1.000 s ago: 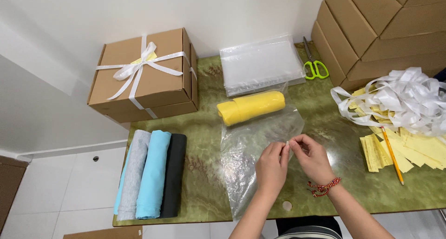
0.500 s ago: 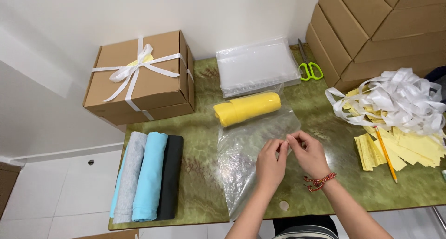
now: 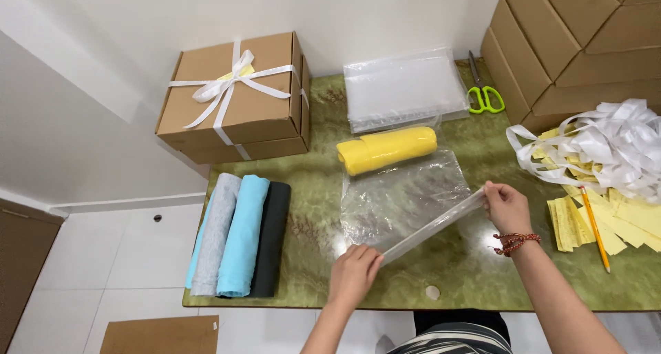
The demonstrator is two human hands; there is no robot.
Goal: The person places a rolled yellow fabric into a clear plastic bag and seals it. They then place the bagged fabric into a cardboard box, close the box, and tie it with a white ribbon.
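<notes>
Hidden or cut off, as I see it: cardboard boxes [image 3: 578, 37] clipped by top and right edges; yellow paper slips [image 3: 620, 223] partly buried under white ribbon pile [image 3: 606, 144]; flat cardboard piece [image 3: 162, 335] cropped below; fingertips of left hand [image 3: 353, 275] tucked behind plastic bag [image 3: 413, 206].

A ribboned cardboard box [image 3: 234, 96], green scissors [image 3: 485, 96], rolled cloths [image 3: 241, 233] (grey, blue, black) and a ribbon heap [image 3: 606, 144].

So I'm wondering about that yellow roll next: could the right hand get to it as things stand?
Probably not straight away: the right hand is pinching one end of the clear bag's strip. The yellow roll lies just beyond the bag, with nothing blocking the path.
</notes>
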